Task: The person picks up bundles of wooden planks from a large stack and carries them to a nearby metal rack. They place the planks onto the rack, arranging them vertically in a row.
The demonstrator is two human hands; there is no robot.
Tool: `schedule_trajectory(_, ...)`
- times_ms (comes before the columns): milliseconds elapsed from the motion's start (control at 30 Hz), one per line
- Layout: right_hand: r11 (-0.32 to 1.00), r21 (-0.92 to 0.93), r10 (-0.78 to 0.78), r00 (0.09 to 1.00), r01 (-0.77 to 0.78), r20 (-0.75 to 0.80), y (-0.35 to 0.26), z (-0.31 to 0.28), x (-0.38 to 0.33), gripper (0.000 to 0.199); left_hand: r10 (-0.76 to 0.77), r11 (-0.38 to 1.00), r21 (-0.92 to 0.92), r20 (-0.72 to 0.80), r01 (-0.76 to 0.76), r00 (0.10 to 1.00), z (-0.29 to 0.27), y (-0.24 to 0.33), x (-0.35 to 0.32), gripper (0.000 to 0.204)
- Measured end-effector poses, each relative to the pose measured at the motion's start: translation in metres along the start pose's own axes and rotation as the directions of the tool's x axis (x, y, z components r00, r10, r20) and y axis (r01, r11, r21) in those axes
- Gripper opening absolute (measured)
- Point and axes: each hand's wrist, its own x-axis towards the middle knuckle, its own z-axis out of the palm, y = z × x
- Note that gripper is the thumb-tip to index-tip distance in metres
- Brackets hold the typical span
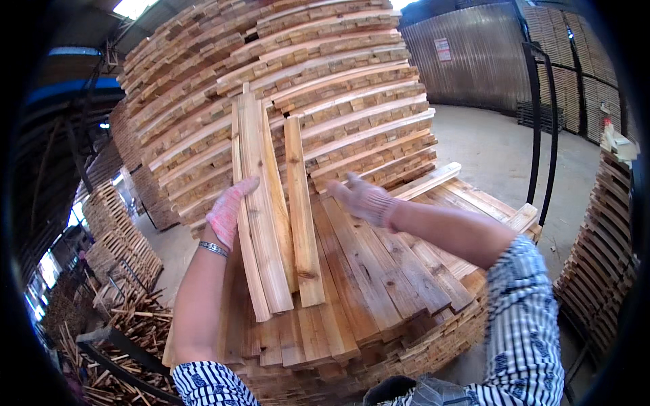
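Observation:
My left hand (pixel 227 211), in a pink-and-white work glove with a metal bracelet at the wrist, presses against the left edge of several long pale wooden planks (pixel 261 203) lying lengthwise on a low stack of planks (pixel 379 284) in front of me. One separate plank (pixel 301 216) lies just right of that bundle. My right hand (pixel 362 197), also gloved, hovers with fingers spread just right of that plank, holding nothing. Both sleeves are blue-and-white patterned.
A tall stack of layered boards (pixel 325 74) rises right behind the low stack. More board piles stand at left (pixel 115 230) and right (pixel 602 250). Scrap sticks (pixel 128 331) litter the lower left. Concrete floor (pixel 494 149) and a corrugated metal wall (pixel 467 61) lie to the right.

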Motion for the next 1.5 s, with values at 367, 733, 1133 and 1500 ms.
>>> schedule_trajectory(367, 0.788, 0.613, 0.035, 0.990, 0.059, -0.140, -0.091, 0.054, 0.014, 0.046, -0.032, 0.997, -0.070, 0.033, 0.034, 0.999, -0.038, -0.004, -0.013, 0.040)
schedule_trajectory(733, 0.644, 0.740, -0.167, 0.980, 0.192, -0.108, -0.095, 0.071, 0.008, 0.068, -0.011, 0.972, -0.232, 0.137, 0.043, 0.990, -0.014, -0.003, -0.009, 0.044)
schedule_trajectory(1133, 0.876, -0.474, 0.061, 0.995, -0.090, -0.076, 0.079, -0.126, -0.046, 0.065, 0.033, 0.999, 0.023, 0.030, -0.033, 0.999, -0.009, -0.008, -0.011, 0.054)
schedule_trajectory(1500, 0.897, -0.363, 0.258, 0.965, -0.254, -0.039, 0.144, -0.105, -0.058, 0.081, 0.052, 0.999, 0.014, -0.060, -0.051, 0.997, 0.021, 0.001, -0.025, 0.045)
